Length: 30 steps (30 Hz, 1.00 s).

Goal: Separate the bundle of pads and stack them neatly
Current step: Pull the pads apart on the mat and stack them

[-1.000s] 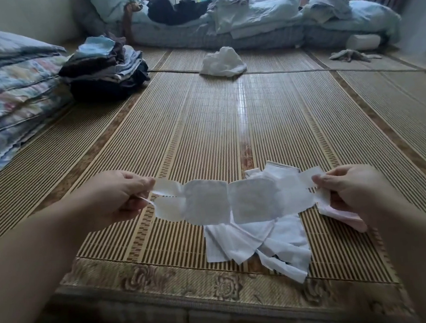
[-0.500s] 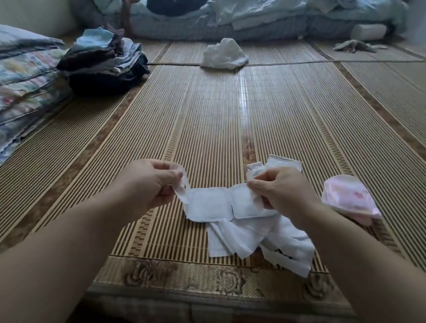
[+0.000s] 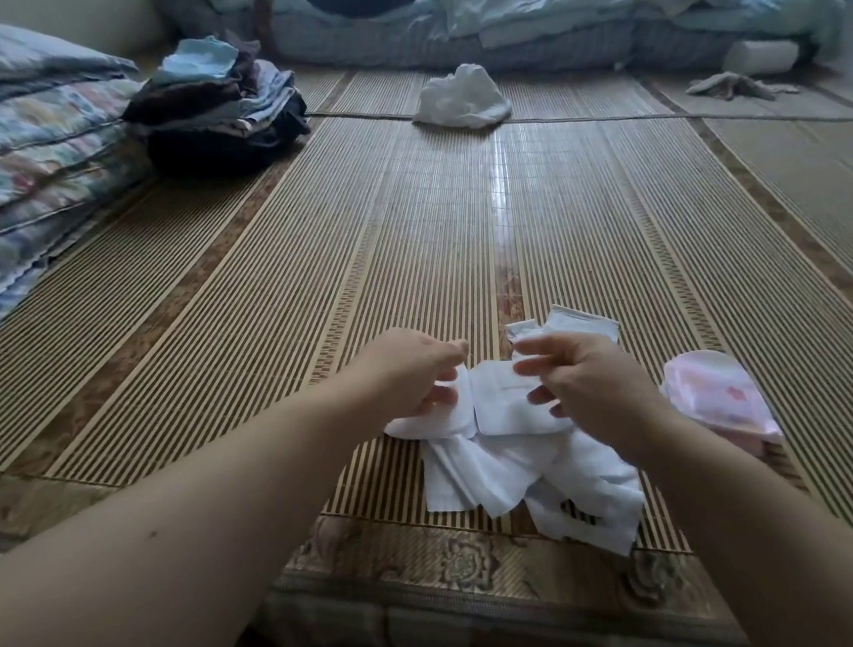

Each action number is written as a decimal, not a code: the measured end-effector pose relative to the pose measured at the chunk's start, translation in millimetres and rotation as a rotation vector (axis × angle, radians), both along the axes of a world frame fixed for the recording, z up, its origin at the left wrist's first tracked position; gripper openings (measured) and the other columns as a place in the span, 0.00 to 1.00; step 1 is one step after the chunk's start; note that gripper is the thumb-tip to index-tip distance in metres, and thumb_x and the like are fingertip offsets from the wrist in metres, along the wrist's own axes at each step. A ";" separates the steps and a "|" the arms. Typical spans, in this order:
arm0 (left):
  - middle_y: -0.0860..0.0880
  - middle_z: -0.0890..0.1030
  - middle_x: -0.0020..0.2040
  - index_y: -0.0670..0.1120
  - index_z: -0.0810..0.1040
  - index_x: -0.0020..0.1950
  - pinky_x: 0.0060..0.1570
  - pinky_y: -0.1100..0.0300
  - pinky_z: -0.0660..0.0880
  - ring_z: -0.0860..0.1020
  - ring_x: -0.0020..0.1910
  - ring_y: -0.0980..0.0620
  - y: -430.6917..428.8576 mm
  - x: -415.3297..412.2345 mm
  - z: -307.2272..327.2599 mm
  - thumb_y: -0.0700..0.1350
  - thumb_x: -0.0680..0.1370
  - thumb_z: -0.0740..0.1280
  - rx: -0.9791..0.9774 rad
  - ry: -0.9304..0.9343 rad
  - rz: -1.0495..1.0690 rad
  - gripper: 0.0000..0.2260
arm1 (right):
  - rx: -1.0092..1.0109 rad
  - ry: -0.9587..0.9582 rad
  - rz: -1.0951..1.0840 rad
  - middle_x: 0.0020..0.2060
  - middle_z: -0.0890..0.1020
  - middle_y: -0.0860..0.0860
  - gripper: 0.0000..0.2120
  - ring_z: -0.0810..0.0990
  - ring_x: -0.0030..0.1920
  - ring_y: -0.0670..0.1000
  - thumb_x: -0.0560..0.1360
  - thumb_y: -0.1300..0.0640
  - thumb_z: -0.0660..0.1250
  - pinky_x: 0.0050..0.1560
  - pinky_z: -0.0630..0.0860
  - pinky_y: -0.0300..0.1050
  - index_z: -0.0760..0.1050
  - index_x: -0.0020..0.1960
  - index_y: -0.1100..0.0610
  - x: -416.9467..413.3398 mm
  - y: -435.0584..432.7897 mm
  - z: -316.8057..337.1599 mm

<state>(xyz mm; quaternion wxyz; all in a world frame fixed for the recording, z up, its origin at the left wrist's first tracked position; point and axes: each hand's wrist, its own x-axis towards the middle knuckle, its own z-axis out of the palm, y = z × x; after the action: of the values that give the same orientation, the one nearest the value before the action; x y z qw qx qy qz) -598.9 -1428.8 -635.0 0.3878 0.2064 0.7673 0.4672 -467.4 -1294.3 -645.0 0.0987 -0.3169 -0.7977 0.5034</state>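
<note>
- Held just above the mat, front and centre: a short strip of two joined white square pads (image 3: 504, 407), thin and cloth-like.
- Pinched at its left pad by the left hand (image 3: 418, 375), fingers curled under the edge and thumb above.
- Pinched at its right pad by the right hand (image 3: 590, 386), fingertips closed on the edge nearest the seam.
- Probably very light, soft and floppy, sagging wherever unsupported; likely weakest at the seam between the two squares.
- Best taken close to the seam on either side, thumb on top and fingers beneath, then drawn apart sideways.
- Not by the far corners: likely only stretching or crumpling there.
- Directly beneath: a heap of loose white flat pads (image 3: 479, 478), fanned and overlapping, not yet a neat stack.
- Just behind the right hand: a few more small white pads (image 3: 576, 320), lying on the mat.
- Near, to the right: a soft pink-and-white packet (image 3: 719, 395).
- Under everything: a striped brown bamboo mat (image 3: 406, 232) with a floral border.
- Well apart, at the far end: a crumpled white cloth (image 3: 461, 98), a pile of folded dark and blue clothes (image 3: 220, 109), and folded patterned quilts (image 3: 12, 153) at the left.
</note>
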 end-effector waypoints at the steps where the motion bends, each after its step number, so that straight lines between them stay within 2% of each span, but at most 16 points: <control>1: 0.45 0.82 0.52 0.41 0.79 0.56 0.52 0.50 0.80 0.83 0.46 0.50 -0.8 -2.3 2.0 0.49 0.78 0.65 0.030 0.034 -0.021 0.13 | 0.044 0.024 -0.077 0.47 0.84 0.51 0.17 0.81 0.34 0.47 0.75 0.69 0.58 0.29 0.72 0.35 0.78 0.57 0.57 3.8 7.5 2.7; 3: 0.48 0.83 0.52 0.44 0.79 0.58 0.49 0.54 0.81 0.84 0.44 0.54 -8.4 -10.7 6.2 0.47 0.77 0.66 0.072 0.124 -0.048 0.12 | 0.188 0.002 -0.209 0.45 0.84 0.52 0.13 0.82 0.35 0.48 0.74 0.65 0.62 0.31 0.75 0.38 0.80 0.56 0.58 13.2 23.8 7.4; 4: 0.50 0.83 0.52 0.45 0.79 0.59 0.48 0.55 0.80 0.83 0.45 0.55 -13.4 -16.2 7.1 0.48 0.76 0.67 0.031 0.238 -0.069 0.13 | 0.259 -0.054 -0.232 0.46 0.84 0.52 0.12 0.82 0.38 0.49 0.74 0.63 0.65 0.35 0.77 0.42 0.80 0.55 0.58 18.1 31.2 9.0; 6: 0.50 0.82 0.56 0.47 0.78 0.61 0.53 0.54 0.77 0.81 0.51 0.54 -22.5 -27.0 2.4 0.50 0.74 0.69 -0.183 0.536 -0.119 0.17 | 0.314 -0.202 -0.193 0.44 0.84 0.52 0.10 0.82 0.42 0.51 0.72 0.57 0.70 0.43 0.79 0.48 0.81 0.52 0.58 25.3 38.6 11.0; 7: 0.50 0.81 0.58 0.47 0.77 0.62 0.55 0.53 0.76 0.79 0.53 0.53 -26.8 -29.9 -1.9 0.52 0.73 0.71 -0.306 0.636 -0.140 0.19 | 0.303 -0.272 -0.157 0.41 0.84 0.52 0.09 0.82 0.41 0.52 0.71 0.53 0.72 0.44 0.79 0.48 0.82 0.47 0.58 26.3 37.7 11.4; 9: 0.50 0.80 0.57 0.47 0.76 0.62 0.50 0.57 0.74 0.77 0.50 0.53 -32.6 -30.0 -11.1 0.54 0.70 0.73 -0.473 0.700 -0.174 0.23 | 0.310 -0.385 -0.096 0.36 0.84 0.55 0.12 0.82 0.39 0.54 0.67 0.49 0.74 0.41 0.78 0.50 0.82 0.38 0.59 24.8 31.6 10.2; 11: 0.53 0.80 0.50 0.49 0.77 0.58 0.42 0.60 0.72 0.76 0.45 0.55 -34.0 -27.3 -18.8 0.55 0.69 0.74 -0.488 0.681 -0.203 0.21 | 0.365 -0.431 -0.059 0.35 0.84 0.57 0.15 0.82 0.38 0.55 0.64 0.47 0.75 0.41 0.79 0.52 0.81 0.35 0.59 20.2 26.6 6.0; 14: 0.57 0.77 0.42 0.52 0.77 0.50 0.33 0.62 0.69 0.75 0.40 0.59 -34.3 -24.3 -23.2 0.56 0.70 0.73 -0.450 0.676 -0.183 0.14 | 0.414 -0.396 -0.054 0.36 0.81 0.50 0.12 0.78 0.37 0.48 0.63 0.47 0.76 0.40 0.77 0.48 0.77 0.36 0.53 14.8 23.7 1.0; 16: 0.57 0.77 0.40 0.53 0.76 0.44 0.31 0.61 0.68 0.75 0.38 0.58 -35.6 -23.2 -22.5 0.57 0.70 0.72 -0.457 0.703 -0.176 0.11 | 0.414 -0.375 -0.048 0.35 0.79 0.46 0.11 0.76 0.37 0.45 0.64 0.47 0.76 0.37 0.74 0.45 0.75 0.36 0.50 13.1 21.9 -0.9; 18: 0.55 0.78 0.39 0.53 0.75 0.41 0.30 0.61 0.67 0.75 0.37 0.57 -36.8 -22.6 -22.6 0.56 0.70 0.73 -0.443 0.699 -0.160 0.10 | 0.423 -0.376 -0.042 0.33 0.79 0.46 0.09 0.77 0.36 0.46 0.65 0.49 0.75 0.38 0.75 0.45 0.76 0.35 0.51 11.2 19.7 -2.9; 20: 0.56 0.78 0.40 0.53 0.75 0.41 0.32 0.61 0.68 0.75 0.38 0.58 -37.7 -22.7 -22.2 0.54 0.69 0.73 -0.409 0.672 -0.140 0.09 | 0.446 -0.378 -0.053 0.32 0.77 0.45 0.08 0.77 0.37 0.48 0.65 0.51 0.74 0.39 0.75 0.46 0.77 0.36 0.52 9.4 17.2 -5.0; 24: 0.59 0.75 0.46 0.50 0.78 0.54 0.40 0.61 0.70 0.74 0.44 0.57 -38.0 -25.4 -21.2 0.52 0.71 0.73 -0.378 0.609 -0.117 0.14 | 0.508 -0.407 -0.040 0.32 0.81 0.49 0.07 0.78 0.36 0.51 0.69 0.53 0.71 0.34 0.70 0.43 0.80 0.34 0.55 7.0 15.1 -10.1; 25: 0.59 0.75 0.45 0.50 0.79 0.54 0.40 0.62 0.70 0.75 0.43 0.57 -38.2 -25.8 -19.6 0.51 0.71 0.72 -0.363 0.569 -0.098 0.13 | 0.514 -0.402 -0.038 0.33 0.81 0.50 0.07 0.78 0.37 0.52 0.69 0.53 0.70 0.34 0.69 0.43 0.80 0.35 0.55 7.1 15.1 -10.3; 27: 0.55 0.81 0.42 0.49 0.80 0.48 0.32 0.65 0.73 0.79 0.37 0.58 -39.0 -26.9 -15.2 0.49 0.73 0.71 -0.254 0.406 -0.030 0.06 | 0.485 -0.340 -0.062 0.33 0.82 0.50 0.06 0.79 0.37 0.52 0.70 0.54 0.69 0.35 0.72 0.44 0.80 0.36 0.55 8.5 16.4 -6.3; 29: 0.49 0.82 0.37 0.46 0.81 0.44 0.23 0.67 0.70 0.78 0.27 0.60 -39.3 -23.9 -5.8 0.45 0.74 0.70 -0.110 0.181 0.054 0.03 | 0.370 -0.188 -0.117 0.31 0.82 0.52 0.07 0.79 0.34 0.51 0.70 0.55 0.69 0.35 0.74 0.46 0.80 0.36 0.57 11.0 18.2 3.0; 30: 0.47 0.81 0.36 0.44 0.81 0.44 0.23 0.66 0.70 0.77 0.25 0.59 -39.5 -21.1 -0.3 0.43 0.75 0.69 -0.045 0.082 0.081 0.03 | 0.274 -0.078 -0.150 0.30 0.82 0.53 0.07 0.79 0.32 0.51 0.70 0.56 0.70 0.33 0.74 0.46 0.80 0.35 0.57 12.3 17.7 9.1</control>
<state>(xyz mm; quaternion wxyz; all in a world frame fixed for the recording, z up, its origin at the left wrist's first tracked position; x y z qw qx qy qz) -620.1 -1468.3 -635.4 0.3413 0.1851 0.8007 0.4562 -455.1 -1276.6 -635.8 0.1473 -0.3784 -0.8363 0.3683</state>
